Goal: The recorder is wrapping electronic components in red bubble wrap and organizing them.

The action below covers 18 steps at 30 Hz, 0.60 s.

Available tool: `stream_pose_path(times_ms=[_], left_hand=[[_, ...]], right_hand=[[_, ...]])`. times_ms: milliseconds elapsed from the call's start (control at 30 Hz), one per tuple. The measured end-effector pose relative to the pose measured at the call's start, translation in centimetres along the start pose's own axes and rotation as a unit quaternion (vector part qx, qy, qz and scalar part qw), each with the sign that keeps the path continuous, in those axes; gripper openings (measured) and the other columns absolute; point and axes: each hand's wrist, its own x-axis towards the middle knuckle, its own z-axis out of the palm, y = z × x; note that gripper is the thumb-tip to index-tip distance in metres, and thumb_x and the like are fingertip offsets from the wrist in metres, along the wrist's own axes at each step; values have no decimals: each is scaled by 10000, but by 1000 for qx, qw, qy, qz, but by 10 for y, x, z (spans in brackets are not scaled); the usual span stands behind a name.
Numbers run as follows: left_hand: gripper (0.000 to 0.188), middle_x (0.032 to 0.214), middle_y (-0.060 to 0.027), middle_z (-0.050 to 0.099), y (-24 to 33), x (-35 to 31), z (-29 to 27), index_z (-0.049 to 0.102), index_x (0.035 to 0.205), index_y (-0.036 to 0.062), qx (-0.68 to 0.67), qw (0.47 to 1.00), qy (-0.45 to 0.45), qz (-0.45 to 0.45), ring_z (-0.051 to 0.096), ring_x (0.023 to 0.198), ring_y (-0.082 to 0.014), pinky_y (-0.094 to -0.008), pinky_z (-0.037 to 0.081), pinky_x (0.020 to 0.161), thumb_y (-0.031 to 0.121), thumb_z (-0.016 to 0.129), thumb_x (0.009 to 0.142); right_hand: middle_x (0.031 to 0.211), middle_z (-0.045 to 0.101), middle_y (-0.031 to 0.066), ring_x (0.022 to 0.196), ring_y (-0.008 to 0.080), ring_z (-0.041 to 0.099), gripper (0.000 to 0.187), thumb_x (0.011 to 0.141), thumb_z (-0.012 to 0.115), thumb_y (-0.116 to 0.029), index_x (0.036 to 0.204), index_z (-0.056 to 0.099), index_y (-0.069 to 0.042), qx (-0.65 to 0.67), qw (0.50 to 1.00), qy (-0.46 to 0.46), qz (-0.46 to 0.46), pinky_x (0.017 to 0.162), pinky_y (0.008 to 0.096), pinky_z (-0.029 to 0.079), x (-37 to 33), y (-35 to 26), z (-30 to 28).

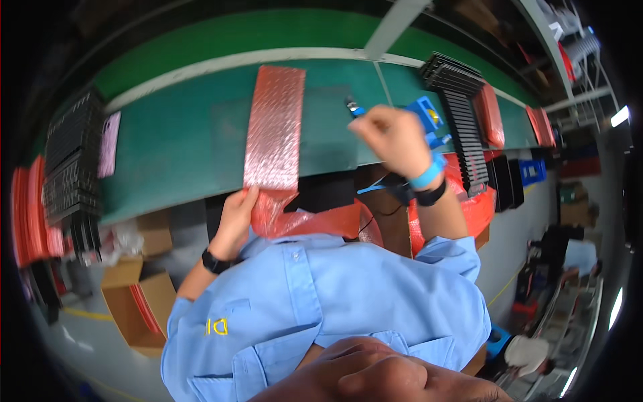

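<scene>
A long strip of red bubble wrap (276,127) lies across the green bench, and its near end hangs over the edge in folds toward my lap. My left hand (234,221) pinches that strip at the bench edge, thumb on top. Over the bench to the right, my right hand (395,137) is raised, curled and slightly blurred by motion. At its fingertips shows a small blue and dark object (355,107); I cannot make out what it is or whether the fingers grip it. Just beyond that hand stands a blue tape dispenser (425,114) with a yellow hub.
Black slotted trays are stacked at the right (465,114) and more black parts (74,154) at the left. A pink flat piece (109,144) lies beside the left stack. Red bubble-wrap packs (489,114) stand at the far right. An open cardboard box (137,308) sits on the floor.
</scene>
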Motion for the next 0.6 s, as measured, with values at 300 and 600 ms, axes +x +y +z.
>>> stream_pose_path(times_ms=[300,600], left_hand=[[276,1003,-77,681,29,-10,38,619,1048,-6,-92,992,61,-54,640,838,-127,-286,522,780,243,505,1015],[293,1006,-88,687,20,-11,27,607,1082,4,-55,995,79,-33,654,847,-140,-304,535,768,273,522,1005]], right_hand=[[979,665,155,920,351,636,261,748,746,-108,992,669,-59,-233,958,162,47,810,404,522,70,290,-153],[1093,595,139,1027,371,591,350,743,703,-1,1070,602,-76,-262,961,87,-9,869,421,509,86,322,-148]])
